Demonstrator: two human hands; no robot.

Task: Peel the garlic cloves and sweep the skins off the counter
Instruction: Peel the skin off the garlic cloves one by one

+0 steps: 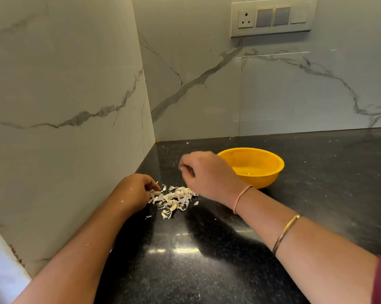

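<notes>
A heap of pale garlic cloves and papery skins (174, 199) lies on the black speckled counter (207, 260) near the left wall. My left hand (136, 189) rests at the heap's left edge, its curled fingertips pinching a piece there. My right hand (207, 174) hovers just above and right of the heap with the fingers curled in; it is blurred and whether it holds anything is hidden. A yellow bowl (270, 159) stands right behind the right hand, with a small pale piece on its bottom.
Marble-tiled walls meet at a corner behind the heap, the left wall (64, 128) close beside my left arm. A switch panel (273, 17) sits high on the back wall. Tiny skin flecks dot the counter.
</notes>
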